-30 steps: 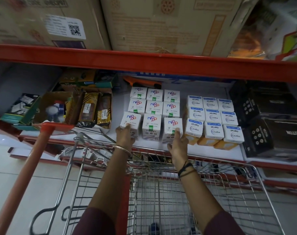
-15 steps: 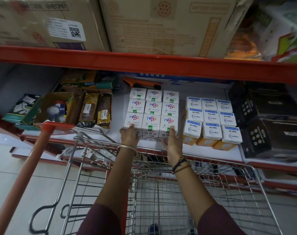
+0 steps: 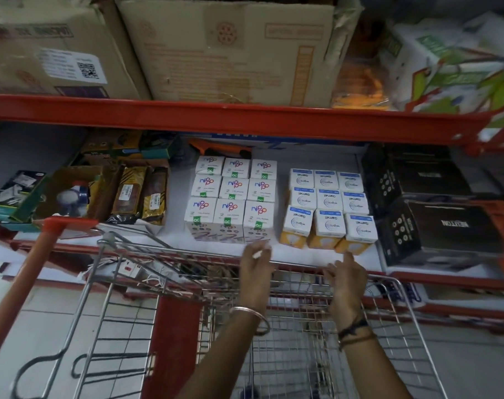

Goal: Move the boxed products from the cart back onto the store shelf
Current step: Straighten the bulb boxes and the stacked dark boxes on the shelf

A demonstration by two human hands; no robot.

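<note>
Beside white boxes (image 3: 230,198): blue-topped boxes (image 3: 328,203)

A red metal shelf beam (image 3: 245,119) runs across the scene, with large brown cartons (image 3: 227,50) standing on the level above it. The white shelf board (image 3: 320,251) below looks dim. Near, on the left, the floor (image 3: 43,321) has pale grey tiles.

2 brown cardboard cartons (image 3: 225,50) side by side on upper level, left one bearing a QR label (image 3: 72,66). Black boxes (image 3: 435,214) stacked at right. Dark gold-printed packets (image 3: 141,194) upright at left, beside open teal carton (image 3: 14,194).
</note>
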